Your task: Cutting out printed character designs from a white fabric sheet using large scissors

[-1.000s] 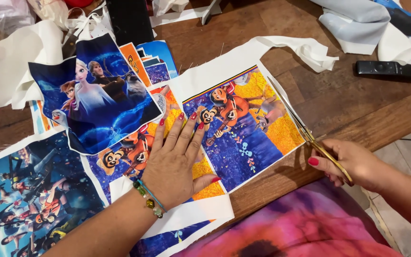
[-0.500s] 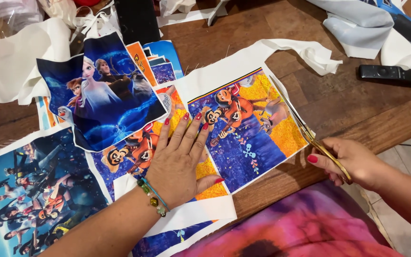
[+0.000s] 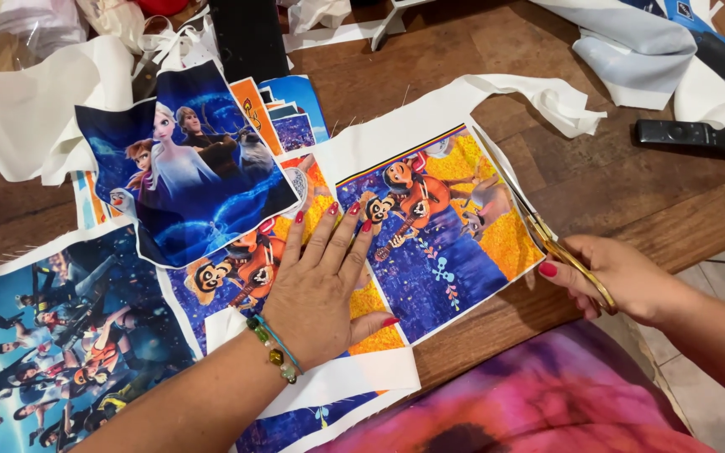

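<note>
Brown wooden planks make up the surface [image 3: 614,176], crowded with printed cloth panels and white offcuts. My left hand [image 3: 320,281] lies flat, fingers spread, pinning the rectangular fabric print of cartoon guitar players on purple and yellow [image 3: 434,239] near its left edge. My right hand [image 3: 623,277] is closed round the handles of the gold-coloured scissors [image 3: 547,239], whose blades run along the print's right margin, beside the white border strip [image 3: 539,101] curling away toward the far side.

As I judge it, the cloth could pucker or slide under the blades, since my pinning hand sits well apart from the cut line; the cut might then wander into the yellow picture area. The loose strip could also snag the tips.

I cannot tell how far the blades are parted, as they look thin and lie against the cloth. My right palm hides the handles. The blue winter-scene print [image 3: 186,168] covers part of a neighbouring panel, and the black remote control [image 3: 694,136] lies far off.
</note>
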